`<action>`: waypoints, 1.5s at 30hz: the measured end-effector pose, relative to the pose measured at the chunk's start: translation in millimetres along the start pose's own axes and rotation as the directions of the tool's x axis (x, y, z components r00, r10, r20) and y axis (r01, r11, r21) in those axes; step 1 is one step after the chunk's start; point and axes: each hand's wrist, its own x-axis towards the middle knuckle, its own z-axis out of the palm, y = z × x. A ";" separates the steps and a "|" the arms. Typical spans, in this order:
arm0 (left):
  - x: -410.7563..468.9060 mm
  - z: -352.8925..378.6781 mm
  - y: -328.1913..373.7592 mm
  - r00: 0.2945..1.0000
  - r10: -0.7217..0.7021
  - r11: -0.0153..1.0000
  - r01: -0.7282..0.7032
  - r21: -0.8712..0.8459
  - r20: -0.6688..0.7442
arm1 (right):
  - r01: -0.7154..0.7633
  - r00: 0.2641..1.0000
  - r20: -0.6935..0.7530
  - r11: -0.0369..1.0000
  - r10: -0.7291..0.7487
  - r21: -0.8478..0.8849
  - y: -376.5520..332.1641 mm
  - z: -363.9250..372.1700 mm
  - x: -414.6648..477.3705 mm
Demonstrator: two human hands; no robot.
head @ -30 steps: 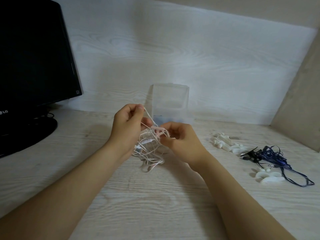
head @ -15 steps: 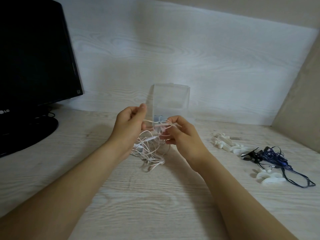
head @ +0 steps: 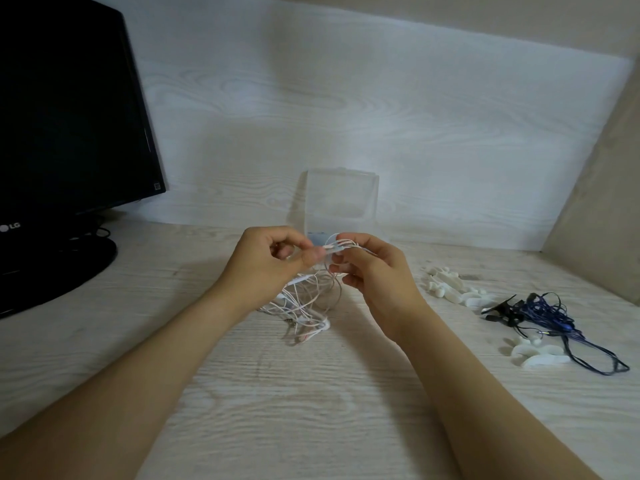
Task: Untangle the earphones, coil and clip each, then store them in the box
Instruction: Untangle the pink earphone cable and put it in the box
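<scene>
Seemingly both hands (head: 258, 268) (head: 379, 275) curled around earphones (head: 304, 308)

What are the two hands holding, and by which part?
The white earphones: left hand and right hand each pinch cord strands at the tangle's top; the rest droops onto the desk.

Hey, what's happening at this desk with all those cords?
A person is untangling a knot of white earphones. The left hand and right hand both pinch its cords above the desk, the rest trailing down onto it. A dark blue earphone bundle and white clips lie to the right; the clear box stands behind the hands.
</scene>
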 end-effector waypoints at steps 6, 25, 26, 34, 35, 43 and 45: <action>3.4 -2.1 -4.3 1.000 0.000 1.000 0.000 0.012 0.021 | -0.071 0.997 0.014 0.991 0.069 0.112 -1.5 -5.6 1.2; 4.9 3.8 -8.3 0.997 0.026 0.988 -0.014 0.153 -0.078 | 0.056 0.998 -0.029 0.992 -0.059 -0.114 2.0 -5.4 -1.6; 5.8 2.8 -7.7 0.996 -0.027 0.997 0.034 0.076 -0.090 | 0.073 0.996 -0.034 0.986 -0.079 -0.153 3.7 -6.4 -0.6; 3.0 4.4 2.6 0.985 -0.153 0.973 0.137 -0.186 -0.079 | 0.135 0.988 -0.015 0.892 -0.157 -0.430 9.7 0.0 0.1; 3.7 5.0 1.7 0.984 -0.151 0.973 0.131 -0.192 -0.094 | 0.161 0.981 -0.021 0.875 -0.191 -0.457 11.3 0.8 1.2; 9.1 -11.1 9.8 0.955 -0.281 0.866 0.210 -0.454 -0.094 | 0.118 0.987 -0.084 0.970 -0.139 -0.213 2.7 -6.8 3.4; 7.4 -11.7 11.1 0.966 -0.252 0.885 0.205 -0.418 -0.061 | 0.168 0.983 -0.030 0.954 -0.180 -0.247 5.3 -5.3 2.6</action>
